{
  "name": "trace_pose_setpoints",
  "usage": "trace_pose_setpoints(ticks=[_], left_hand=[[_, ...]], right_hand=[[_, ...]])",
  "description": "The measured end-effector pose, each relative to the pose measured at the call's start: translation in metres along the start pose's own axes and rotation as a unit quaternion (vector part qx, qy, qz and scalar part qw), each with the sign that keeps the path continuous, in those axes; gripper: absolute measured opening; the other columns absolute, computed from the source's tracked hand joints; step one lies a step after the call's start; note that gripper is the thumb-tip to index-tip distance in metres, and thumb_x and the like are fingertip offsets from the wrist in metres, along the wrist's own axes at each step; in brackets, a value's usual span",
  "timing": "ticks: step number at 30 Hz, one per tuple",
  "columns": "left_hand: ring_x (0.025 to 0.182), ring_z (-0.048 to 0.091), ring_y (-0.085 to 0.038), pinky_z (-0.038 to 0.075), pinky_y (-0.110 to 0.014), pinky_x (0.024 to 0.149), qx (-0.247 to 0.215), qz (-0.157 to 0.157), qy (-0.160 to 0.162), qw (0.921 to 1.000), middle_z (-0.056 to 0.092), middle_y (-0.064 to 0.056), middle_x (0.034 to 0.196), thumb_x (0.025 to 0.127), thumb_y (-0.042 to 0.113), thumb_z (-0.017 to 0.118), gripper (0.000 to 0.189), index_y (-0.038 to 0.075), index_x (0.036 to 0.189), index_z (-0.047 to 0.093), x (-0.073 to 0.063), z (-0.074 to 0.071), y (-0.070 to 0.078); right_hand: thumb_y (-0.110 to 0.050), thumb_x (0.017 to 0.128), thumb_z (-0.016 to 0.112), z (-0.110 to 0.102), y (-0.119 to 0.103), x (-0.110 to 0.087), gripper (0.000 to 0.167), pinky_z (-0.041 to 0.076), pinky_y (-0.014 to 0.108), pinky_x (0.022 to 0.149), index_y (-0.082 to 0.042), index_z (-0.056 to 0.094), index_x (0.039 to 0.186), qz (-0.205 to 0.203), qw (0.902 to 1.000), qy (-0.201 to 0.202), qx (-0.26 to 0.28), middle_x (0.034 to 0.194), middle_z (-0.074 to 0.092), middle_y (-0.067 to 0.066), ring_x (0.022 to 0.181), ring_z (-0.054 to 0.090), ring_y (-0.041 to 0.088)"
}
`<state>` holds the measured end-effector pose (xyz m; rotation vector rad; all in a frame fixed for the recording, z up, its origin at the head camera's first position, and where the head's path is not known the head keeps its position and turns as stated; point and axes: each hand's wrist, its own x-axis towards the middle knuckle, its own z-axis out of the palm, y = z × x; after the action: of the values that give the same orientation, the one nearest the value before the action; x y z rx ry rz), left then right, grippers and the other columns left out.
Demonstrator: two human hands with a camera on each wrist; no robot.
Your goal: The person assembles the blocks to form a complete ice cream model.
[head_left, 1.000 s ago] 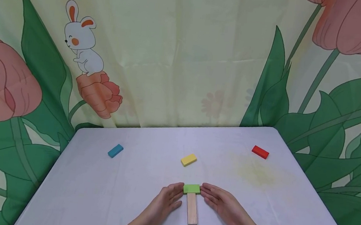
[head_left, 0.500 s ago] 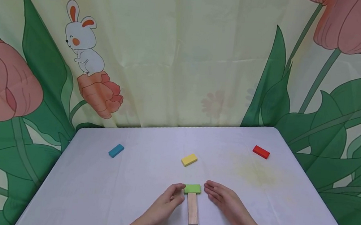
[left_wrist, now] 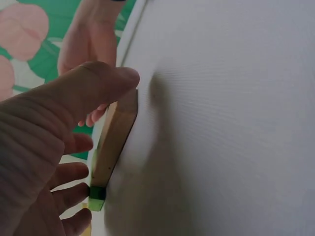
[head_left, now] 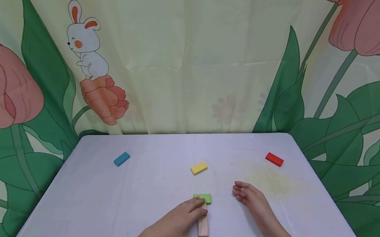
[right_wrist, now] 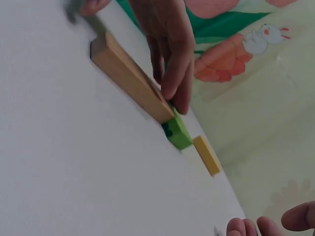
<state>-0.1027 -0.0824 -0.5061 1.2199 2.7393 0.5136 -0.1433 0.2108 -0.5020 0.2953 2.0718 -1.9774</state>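
Note:
A light green wooden block lies crosswise at the far end of a longer plain wooden block, forming a T flat on the table. My left hand hovers along the left side of the T, its fingers spread and overlapping both blocks in the head view. Seen from the left wrist, its thumb passes over the near end of the plain block, apart from the other fingers. To the right of the T, my right hand holds nothing, fingers loosely bent above the tabletop.
On the white-covered table a yellow block lies behind the T. A blue block is at the far left and a red block at the far right. A printed curtain hangs behind the table.
Both hands were at the green block's ends. My right hand has moved away to the right and back; my left hand has come over the blocks with its thumb spread. The blocks have stayed put.

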Motion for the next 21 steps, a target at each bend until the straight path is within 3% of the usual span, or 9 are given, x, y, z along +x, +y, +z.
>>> trace_pose_setpoints(ticks=[4, 13, 21], left_hand=[[0.152, 0.037, -0.021, 0.039, -0.039, 0.121, 0.019, -0.009, 0.0, 0.9998, 0.039, -0.004, 0.163, 0.077, 0.048, 0.086, 0.082, 0.02, 0.146, 0.05, 0.002, 0.003, 0.002], [0.149, 0.042, -0.021, 0.041, -0.039, 0.12, 0.033, 0.007, 0.023, 0.9992, 0.044, -0.005, 0.159, 0.08, 0.036, 0.084, 0.068, 0.017, 0.139, 0.055, 0.002, 0.005, 0.001], [0.148, 0.043, -0.02, 0.042, -0.039, 0.119, 0.041, 0.009, 0.021, 0.9989, 0.046, -0.004, 0.157, 0.082, 0.038, 0.084, 0.066, 0.018, 0.138, 0.056, 0.003, 0.003, 0.001]], right_hand=[[-0.022, 0.111, 0.041, -0.02, -0.005, 0.01, 0.046, 0.053, 0.014, 0.092, 0.005, 0.047, 0.148, -0.014, 0.999, 0.01, -0.042, 0.145, 0.057, 0.022, 0.118, 0.066, 0.013], [-0.032, 0.112, 0.04, -0.07, -0.009, 0.03, 0.052, 0.052, 0.01, 0.089, 0.001, 0.045, 0.151, -0.028, 0.9902, 0.049, -0.127, 0.147, 0.056, 0.023, 0.113, 0.066, 0.005], [-0.037, 0.111, 0.041, -0.11, -0.009, 0.038, 0.058, 0.054, 0.011, 0.087, 0.004, 0.041, 0.152, -0.023, 0.9885, 0.068, -0.133, 0.147, 0.053, 0.027, 0.101, 0.065, -0.003]])
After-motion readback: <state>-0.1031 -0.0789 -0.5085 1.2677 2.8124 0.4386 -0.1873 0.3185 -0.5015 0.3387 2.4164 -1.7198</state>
